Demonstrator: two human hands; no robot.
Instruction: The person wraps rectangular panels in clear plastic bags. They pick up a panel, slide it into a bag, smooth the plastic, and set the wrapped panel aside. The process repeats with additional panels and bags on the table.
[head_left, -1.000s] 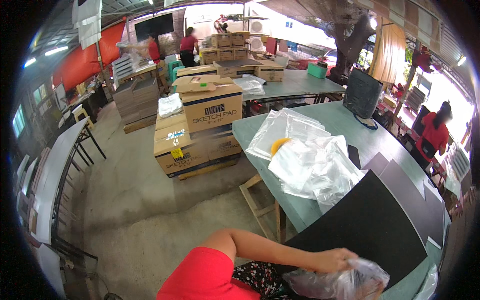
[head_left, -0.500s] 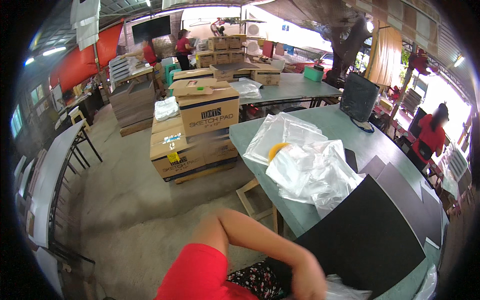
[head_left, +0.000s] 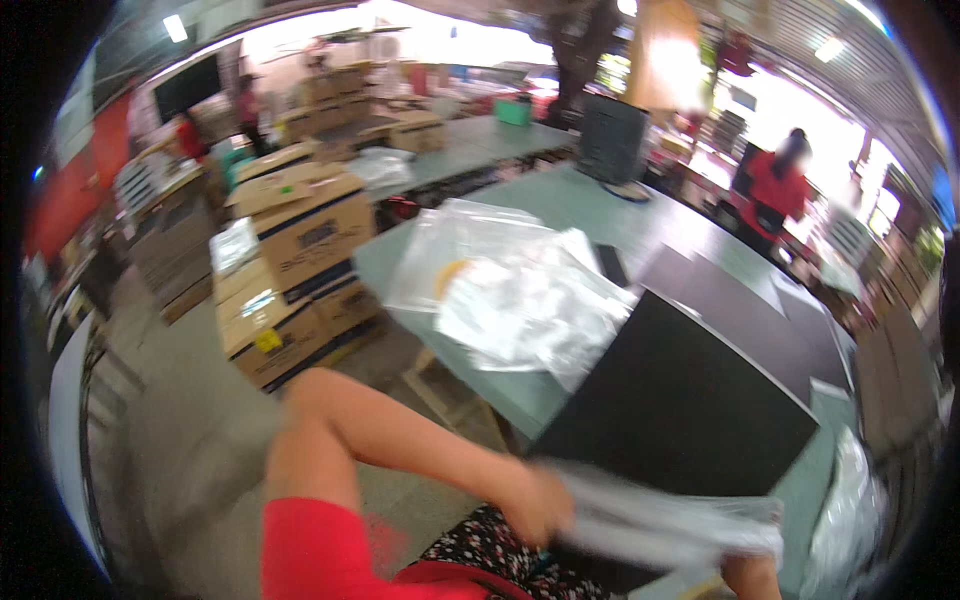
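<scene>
In the head view, a clear plastic bag (head_left: 665, 525) stretches between the two hands at the lower right. It is thin, see-through and whitish where it catches light, drawn into long creases and blurred. It hangs in front of the near edge of a matt black board (head_left: 685, 400), which has straight edges and lies on the table. The left hand (head_left: 540, 505), also blurred, is closed on the bag's left end; the right hand (head_left: 752, 574) grips its other end near the lower rim, with its fingers partly covered by the film.

The table (head_left: 690, 217) is grey-green and smooth. Beyond the black board lie dark grey boards (head_left: 745, 310), a loose heap of clear plastic (head_left: 530, 310) with a yellow ring (head_left: 447, 279) showing at its left side, and a flat black object (head_left: 611, 265). A dark upright bag (head_left: 612, 140) stands farther back. Stacked cartons (head_left: 318, 235) stand on the left above a concrete floor (head_left: 200, 470), and a co-worker in red (head_left: 780, 190) is at the right.

Half a second ago the bag was mostly hidden past the left hand at the lower edge; now it is pulled out sideways, and the right hand shows. The camera has turned, so table and cartons sit farther left.
</scene>
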